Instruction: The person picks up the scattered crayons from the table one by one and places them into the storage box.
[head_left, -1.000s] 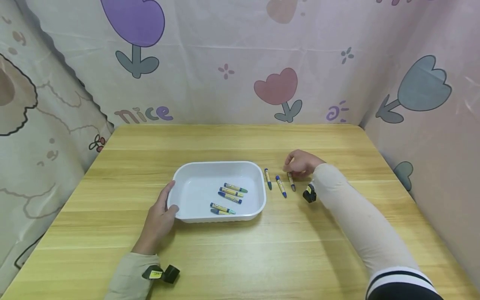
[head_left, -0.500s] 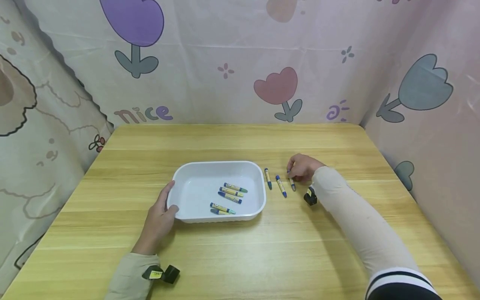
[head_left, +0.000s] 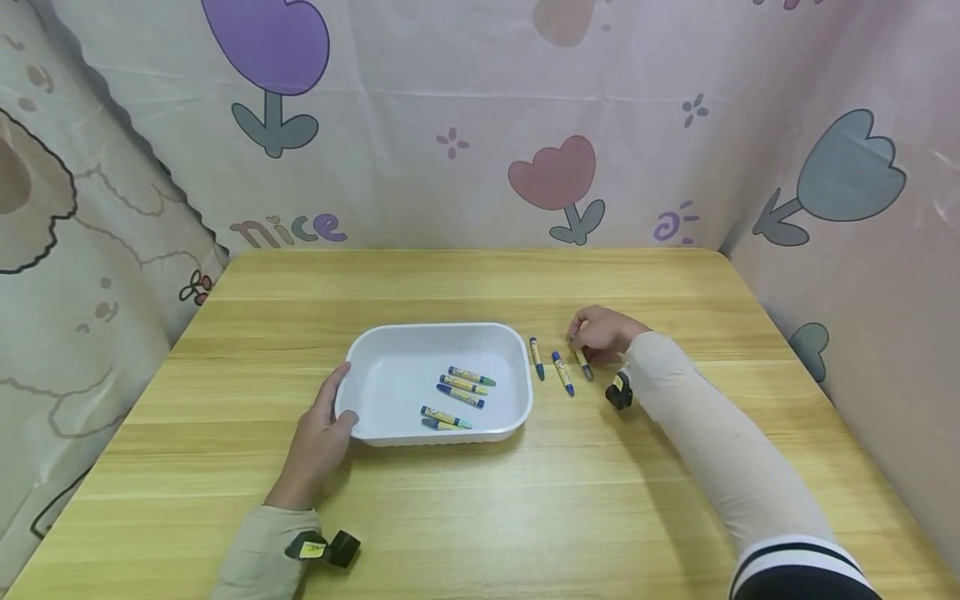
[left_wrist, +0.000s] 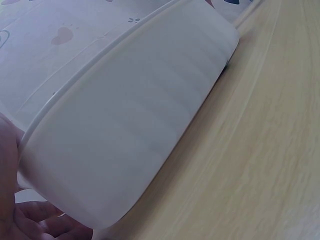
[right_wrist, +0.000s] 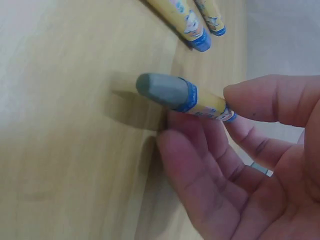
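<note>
My left hand point(head_left: 318, 437) grips the left end of a white plastic tray point(head_left: 390, 333), thumb on the near-left rim; in the left wrist view the tray's outer wall point(left_wrist: 115, 120) hides most of the fingers. Right of the tray, my right hand point(head_left: 606, 329) pinches a grey-tipped crayon point(right_wrist: 167, 91) by its far end, between thumb and fingers. Its wrapper is yellow with blue bands, and a shadow lies beside its tip. Two more crayons lie left of this hand: a blue-tipped crayon point(head_left: 562, 373) and a dark green-tipped crayon point(head_left: 537, 358) next to the tray.
Several crayons point(head_left: 461, 395) with yellow wrappers lie in the right half of the tray. The tray stands on a wood-grain table point(head_left: 465, 517). A printed curtain point(head_left: 405, 183) hangs behind the table and along both sides.
My right hand has shifted slightly around the grey-tipped crayon, first right, then back left, and now pinches it. The left hand, the tray and the other crayons stay in place.
</note>
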